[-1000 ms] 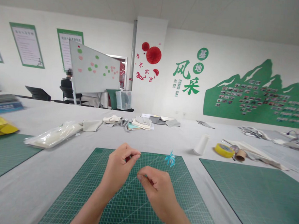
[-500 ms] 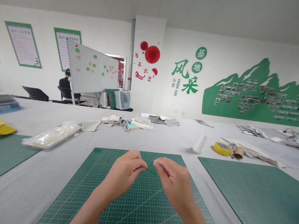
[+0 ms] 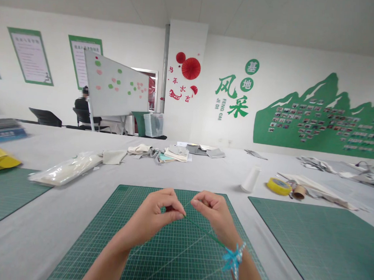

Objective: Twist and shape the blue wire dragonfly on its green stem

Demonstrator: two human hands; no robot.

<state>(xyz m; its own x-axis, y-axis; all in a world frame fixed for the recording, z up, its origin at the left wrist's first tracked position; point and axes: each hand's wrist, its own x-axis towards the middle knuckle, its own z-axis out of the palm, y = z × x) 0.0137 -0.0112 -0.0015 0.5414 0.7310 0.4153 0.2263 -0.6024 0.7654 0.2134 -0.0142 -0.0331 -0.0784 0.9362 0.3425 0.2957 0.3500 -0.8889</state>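
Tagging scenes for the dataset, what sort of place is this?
Probably a craft workroom or training room, judging by the green gridded mats on the table, the cloth pieces scattered beyond them and the whiteboard at the back.

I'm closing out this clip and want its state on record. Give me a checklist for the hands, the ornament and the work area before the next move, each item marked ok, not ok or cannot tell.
1. Left hand pinching the end of the green stem: ok.
2. Right hand gripping anything: cannot tell; the view is too coarse.
3. Blue flower-like ornament at the stem's other end: ok.
4. Ornament free of the right forearm: cannot tell; they overlap in this view.
5. Green cutting mat beneath the hands: ok.
6. White cone off that mat: ok.
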